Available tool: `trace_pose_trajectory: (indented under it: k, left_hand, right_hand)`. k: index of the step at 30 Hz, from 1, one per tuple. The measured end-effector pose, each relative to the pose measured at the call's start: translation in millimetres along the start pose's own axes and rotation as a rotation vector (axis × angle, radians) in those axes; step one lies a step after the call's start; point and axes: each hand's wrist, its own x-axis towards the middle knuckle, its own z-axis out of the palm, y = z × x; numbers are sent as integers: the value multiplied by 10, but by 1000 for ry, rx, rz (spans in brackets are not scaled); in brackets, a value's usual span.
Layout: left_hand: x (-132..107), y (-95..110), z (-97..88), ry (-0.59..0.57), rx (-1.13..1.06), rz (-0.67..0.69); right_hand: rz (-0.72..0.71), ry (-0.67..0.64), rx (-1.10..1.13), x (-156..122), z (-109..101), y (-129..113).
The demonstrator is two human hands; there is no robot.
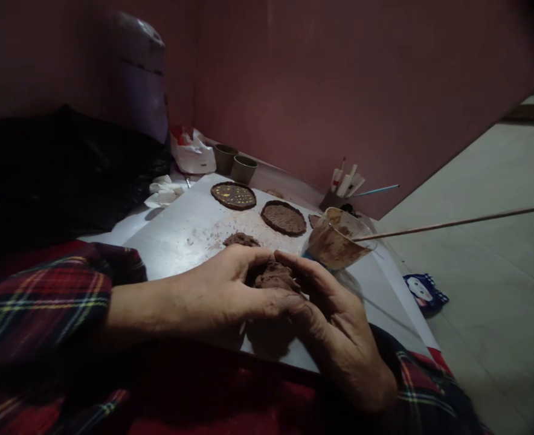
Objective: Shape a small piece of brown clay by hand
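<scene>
A rough lump of brown clay sits between my hands at the near edge of the white board. My left hand wraps it from the left, and my right hand curves round it from the right. Both thumbs meet in front of the lump, so its lower part is hidden. Just beyond my left fingers lies another brown clump. Farther back are two flat clay rounds with raised rims: a plain one and one with yellow specks.
A smeared plastic cup holding a long thin stick stands at right. Behind it, a holder contains several sticks. Two small round containers and crumpled tissue are at the back. A black bag lies left, beside the pink wall.
</scene>
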Motion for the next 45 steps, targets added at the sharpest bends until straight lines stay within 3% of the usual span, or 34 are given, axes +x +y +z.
trace_pose_trajectory:
  k: [23,45]
  left_hand:
    - [-37,3,-34,-12,157,67]
    - [-13,70,-26,-97,49,-53]
  right_hand:
    - [-85,135,-55,-9,46,21]
    - [15,40,-41,-30,-12,18]
